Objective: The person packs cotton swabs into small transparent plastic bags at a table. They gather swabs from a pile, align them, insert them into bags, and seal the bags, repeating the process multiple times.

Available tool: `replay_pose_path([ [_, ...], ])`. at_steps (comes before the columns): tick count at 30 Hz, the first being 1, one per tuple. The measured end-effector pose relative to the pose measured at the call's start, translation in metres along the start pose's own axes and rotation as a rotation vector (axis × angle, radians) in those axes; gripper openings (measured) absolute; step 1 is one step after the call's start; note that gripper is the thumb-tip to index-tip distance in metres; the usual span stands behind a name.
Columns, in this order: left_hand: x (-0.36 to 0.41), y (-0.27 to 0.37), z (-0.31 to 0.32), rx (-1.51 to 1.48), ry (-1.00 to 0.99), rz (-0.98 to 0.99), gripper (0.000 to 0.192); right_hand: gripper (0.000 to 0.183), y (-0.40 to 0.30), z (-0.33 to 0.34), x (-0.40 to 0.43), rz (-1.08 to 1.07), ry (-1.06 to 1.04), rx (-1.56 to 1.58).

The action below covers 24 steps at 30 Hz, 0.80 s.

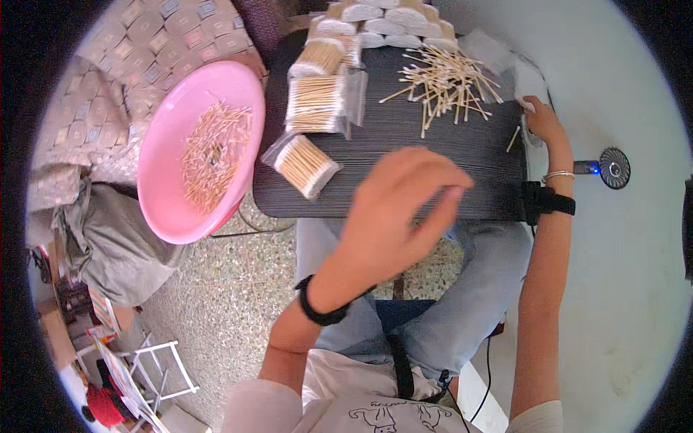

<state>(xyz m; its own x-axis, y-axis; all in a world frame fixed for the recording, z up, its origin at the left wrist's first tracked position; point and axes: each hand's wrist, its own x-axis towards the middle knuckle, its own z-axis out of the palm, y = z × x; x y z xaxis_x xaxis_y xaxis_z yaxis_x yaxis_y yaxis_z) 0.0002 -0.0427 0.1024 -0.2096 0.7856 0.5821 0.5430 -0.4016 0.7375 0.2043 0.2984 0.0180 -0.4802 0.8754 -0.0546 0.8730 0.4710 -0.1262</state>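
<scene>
My left hand [398,211] hovers, slightly blurred, over the near edge of the black table [379,157], with nothing seen in it. At the table's right edge my right hand [544,122] has its fingers bent at a white, partly clear plastic packet or bag [528,86]; its grip is hard to make out. Near it lies a single cotton swab [513,139]. A loose heap of cotton swabs [446,86] is at the far right of the table. On the left, a bag of swabs [307,165] lies tilted in front of another bagged bundle [316,103].
Bundled swabs [387,24] are stacked at the table's far edge. A pink basin [154,178] holding many loose swabs stands left of the table. A small fan [614,168] is by the pale wall at right. A white rack [173,368] stands at lower left.
</scene>
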Motion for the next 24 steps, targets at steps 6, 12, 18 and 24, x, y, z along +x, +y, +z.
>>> replay_pose_path([
  [6, 0.002, -0.015, 0.036, -0.15, -0.072, -0.061, 0.01, 0.029, 0.012, 0.005, 0.013, 0.01, -0.114, 0.02],
  [12, 0.003, -0.041, 0.054, -0.281, -0.076, -0.139, 0.008, 0.03, 0.006, 0.004, 0.003, 0.081, 0.034, -0.097],
  [18, 0.003, -0.062, 0.069, -0.327, -0.085, -0.168, 0.009, 0.035, -0.006, 0.005, -0.003, 0.036, -0.012, 0.057],
  [24, 0.003, -0.066, 0.073, -0.423, -0.024, -0.262, 0.009, 0.033, 0.001, -0.005, -0.004, 0.082, -0.026, -0.146],
])
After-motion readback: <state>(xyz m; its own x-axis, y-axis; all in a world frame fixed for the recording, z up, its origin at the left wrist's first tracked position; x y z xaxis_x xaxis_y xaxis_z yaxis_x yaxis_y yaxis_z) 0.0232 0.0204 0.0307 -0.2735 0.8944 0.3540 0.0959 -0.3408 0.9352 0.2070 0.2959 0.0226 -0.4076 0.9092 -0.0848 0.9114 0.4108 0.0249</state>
